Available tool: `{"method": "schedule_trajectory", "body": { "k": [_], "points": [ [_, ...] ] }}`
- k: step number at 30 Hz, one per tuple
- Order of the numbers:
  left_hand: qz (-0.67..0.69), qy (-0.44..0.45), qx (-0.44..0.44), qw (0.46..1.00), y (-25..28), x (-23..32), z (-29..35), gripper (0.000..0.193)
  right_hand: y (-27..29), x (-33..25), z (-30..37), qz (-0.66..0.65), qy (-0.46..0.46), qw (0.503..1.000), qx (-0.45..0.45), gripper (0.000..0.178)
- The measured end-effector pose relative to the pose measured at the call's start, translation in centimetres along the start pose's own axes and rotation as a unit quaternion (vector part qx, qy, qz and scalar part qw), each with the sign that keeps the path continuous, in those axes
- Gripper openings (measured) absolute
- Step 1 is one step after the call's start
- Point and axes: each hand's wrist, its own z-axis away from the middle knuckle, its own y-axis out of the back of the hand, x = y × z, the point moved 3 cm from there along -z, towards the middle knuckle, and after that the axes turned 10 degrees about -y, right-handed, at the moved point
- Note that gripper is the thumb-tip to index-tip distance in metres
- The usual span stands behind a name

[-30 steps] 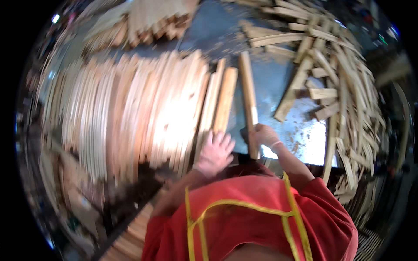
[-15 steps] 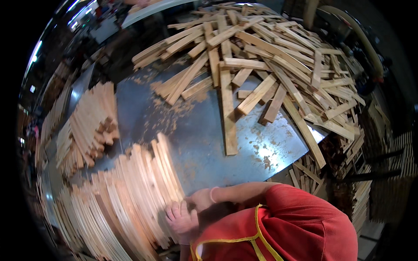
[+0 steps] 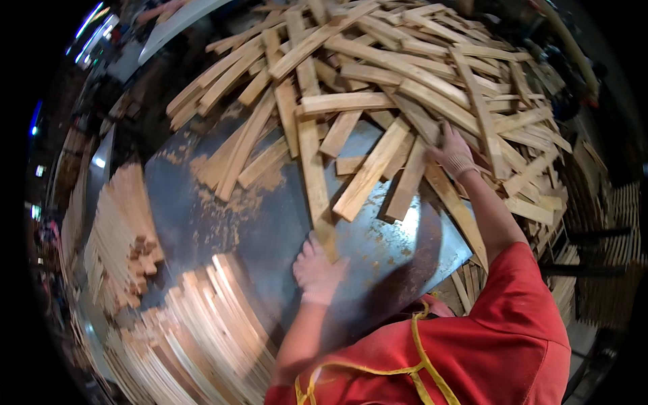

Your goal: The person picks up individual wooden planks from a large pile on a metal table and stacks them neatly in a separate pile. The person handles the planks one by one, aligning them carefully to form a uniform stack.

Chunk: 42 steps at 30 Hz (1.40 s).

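On the metal table [image 3: 263,202], my left hand [image 3: 318,271], in a pale glove, is closed round the near end of a long wooden slat [image 3: 312,169]. The slat's far end runs up under other pieces in the heap. My right hand [image 3: 451,152], gloved as well, reaches into the loose wooden pile [image 3: 432,74]. Its fingers bend over a slanting wooden slat [image 3: 413,111], with their tips partly hidden. A short wooden piece [image 3: 407,182] lies just beside that hand.
A row of slats [image 3: 209,317] stands side by side at the near left. Behind it sits another bundle [image 3: 125,236]. Sawdust [image 3: 229,209] is scattered over the tabletop. More stacked wood [image 3: 621,229] lies beyond the table's right side.
Both hands have left the near-left row of slats. My left hand has moved forward to the long slat's end; my right has stretched far right into the pile. The view has shifted.
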Motion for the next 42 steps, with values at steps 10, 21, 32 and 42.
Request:
{"method": "schedule_trajectory", "body": {
  "k": [10, 21, 32, 42],
  "points": [
    [0.864, 0.035, -0.049, 0.500, -0.4, -6.9, 12.4, 0.070, -0.3, -8.0, 23.0, -0.541, -0.166, 0.757, -0.327, 0.044],
    [-0.055, 0.088, 0.295, 0.950, -6.1, -13.6, 33.4, 0.061, -3.2, -15.6, 42.9, -0.610, -0.085, 0.607, -0.503, 0.031],
    [0.400, 0.229, 0.225, 0.859, 8.7, -19.5, 36.6, 0.077, 0.5, -29.3, 62.1, -0.265, 0.303, 0.620, -0.674, 0.080],
    [-0.298, 0.312, 0.235, 0.871, 1.1, -50.5, 60.0, 0.059, -0.4, -18.9, 48.6, -0.181, 0.231, 0.766, -0.572, 0.081]
  ]
}}
